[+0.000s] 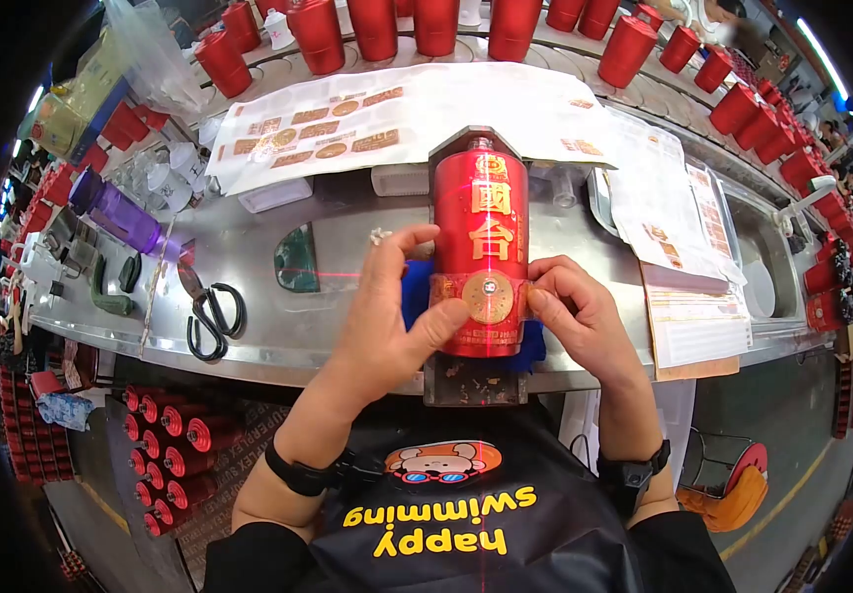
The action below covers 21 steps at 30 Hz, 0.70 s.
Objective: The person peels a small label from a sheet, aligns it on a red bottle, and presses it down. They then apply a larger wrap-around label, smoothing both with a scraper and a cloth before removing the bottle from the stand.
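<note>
Through the head camera I have the red bottle [483, 252] with gold characters lying in a dark cradle [476, 385] on the steel bench [239, 227], between my two hands and straight ahead of me. A strip label [492, 298] with a round gold medallion lies across its lower part.

My left hand [387, 321] is spread wide, thumb well away from the index finger; the thumb tip rests at the label's left part, beside the medallion, and the index fingertip is at the bottle's left edge. Some pale bits cling near that finger's knuckle. My right hand [585, 321] is narrow, thumb and index finger drawn close together at the label's right end; whether they pinch its edge I can't tell. Blue cloth [417, 292] shows on both sides of the bottle.

To the left I see a dark green flat piece [296, 259], then black-handled scissors [198, 296] near the front edge, and a purple drinking bottle [110, 211] further back. Beyond the cradle a white sheet of gold labels [486, 109] is spread out, and more label sheets [659, 217] are stacked to the right, just before the sink [767, 237]. Behind everything, red bottles [436, 25] stand along a curved conveyor [570, 64].
</note>
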Available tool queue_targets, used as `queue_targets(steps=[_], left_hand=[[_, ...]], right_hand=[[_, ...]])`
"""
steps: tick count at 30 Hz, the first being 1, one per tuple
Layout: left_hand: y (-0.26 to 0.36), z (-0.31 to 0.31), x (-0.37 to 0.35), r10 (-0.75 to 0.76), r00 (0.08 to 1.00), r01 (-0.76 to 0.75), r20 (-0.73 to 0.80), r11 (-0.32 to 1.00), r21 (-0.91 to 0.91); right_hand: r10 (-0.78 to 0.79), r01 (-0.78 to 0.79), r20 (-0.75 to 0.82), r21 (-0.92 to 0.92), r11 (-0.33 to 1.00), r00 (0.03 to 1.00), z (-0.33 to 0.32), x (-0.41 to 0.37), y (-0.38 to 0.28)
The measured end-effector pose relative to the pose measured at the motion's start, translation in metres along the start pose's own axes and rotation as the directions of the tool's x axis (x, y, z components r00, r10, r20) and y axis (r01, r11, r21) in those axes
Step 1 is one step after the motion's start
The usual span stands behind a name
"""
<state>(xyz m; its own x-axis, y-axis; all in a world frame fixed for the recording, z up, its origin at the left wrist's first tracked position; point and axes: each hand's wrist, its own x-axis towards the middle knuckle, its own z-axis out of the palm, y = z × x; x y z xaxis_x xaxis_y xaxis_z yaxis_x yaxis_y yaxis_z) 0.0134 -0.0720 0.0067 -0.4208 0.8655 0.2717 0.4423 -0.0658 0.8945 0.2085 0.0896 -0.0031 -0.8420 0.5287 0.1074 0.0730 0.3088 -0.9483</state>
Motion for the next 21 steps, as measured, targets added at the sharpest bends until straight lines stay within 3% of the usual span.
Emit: queue_targets(steps=[6,12,15,18,21], left_hand=[[-0.012,0.015,-0.002,-0.042,0.998,0.046,0.04,0.995,-0.09],[-0.016,0.016,-0.002,0.013,0.999,-0.009,0.039,0.996,-0.084],[-0.017,0.016,-0.002,0.028,0.999,-0.025,0.033,0.997,-0.068],[-0.017,0.016,-0.002,0.03,0.999,-0.027,0.033,0.997,-0.068],[-0.012,0.016,-0.003,0.005,0.999,0.0,0.039,0.993,-0.117]], right_hand=[[-0.017,0.017,0.003,-0.02,1.0,1.0,0.0,0.0,0.0],[-0.001,0.004,-0.068,0.044,0.999,0.998,0.002,0.002,-0.005],[-0.131,0.129,-0.029,-0.036,0.991,0.991,0.001,0.003,0.004],[-0.095,0.093,0.0,-0.157,0.983,0.996,0.0,0.0,-0.007],[-0.048,0.045,-0.02,-0.116,0.992,0.999,0.002,0.0,-0.008]])
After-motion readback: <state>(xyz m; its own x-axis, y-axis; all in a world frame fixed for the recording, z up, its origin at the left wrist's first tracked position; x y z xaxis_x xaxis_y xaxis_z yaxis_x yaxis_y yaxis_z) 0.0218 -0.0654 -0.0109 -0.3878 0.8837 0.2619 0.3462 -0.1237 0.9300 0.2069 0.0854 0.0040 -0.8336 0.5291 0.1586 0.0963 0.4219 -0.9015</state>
